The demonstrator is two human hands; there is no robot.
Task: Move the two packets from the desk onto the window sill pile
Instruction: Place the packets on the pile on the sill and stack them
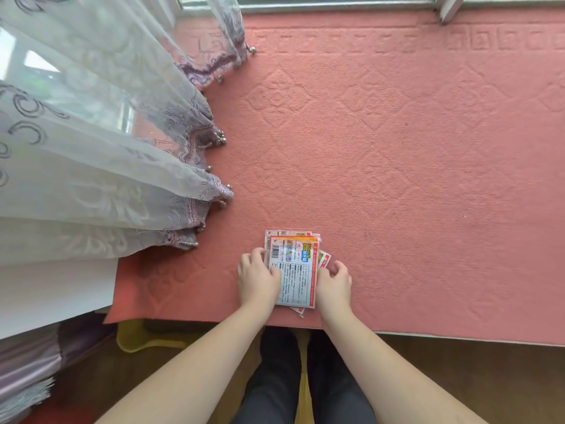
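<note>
The left hand is laid open on the packet pile near the pink sill mat's front edge; the right hand is cupped, unclosed, against its side. Loose lower packets could be nudged off that edge.

Lower packets mostly hidden under top packet; print too small to read; pile count unclear.
</note>
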